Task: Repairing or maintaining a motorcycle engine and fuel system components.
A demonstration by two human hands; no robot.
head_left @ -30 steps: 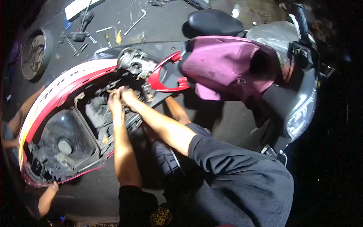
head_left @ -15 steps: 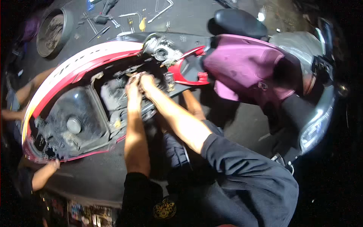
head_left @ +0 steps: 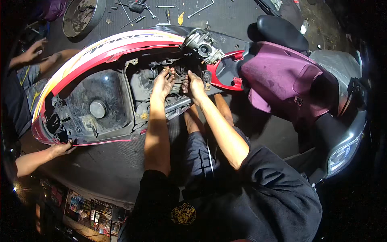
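Note:
My left hand (head_left: pixel 163 84) and my right hand (head_left: pixel 195 85) hover over the engine bay of a scooter whose seat is off. They are a small gap apart, palms facing each other. Left fingers are loosely bent and apart, with nothing visible in them. On the right, the thumb points up and the fingers curl apart, also showing nothing held. Dark, dirty engine parts (head_left: pixel 143 82) lie under and beside them. Just beyond my right hand, a metal carburetor (head_left: pixel 203 49) rests at the bay's edge. The red-and-white side panel (head_left: pixel 117 47) curves along the far side.
A co-worker's hand (head_left: pixel 60 149) touches the tail's near edge; another hand (head_left: pixel 37 50) is raised at far left. A black tank with a round cap (head_left: pixel 98 109) fills the rear. Tools (head_left: pixel 137 7), a round basin (head_left: pixel 96 18), a black seat (head_left: pixel 282 32) and purple bodywork (head_left: pixel 282 66) surround it.
My hands, together over the engine bay before, have separated and their fingers have loosened. The whole view has shifted, and more of the co-worker at far left shows, one hand raised.

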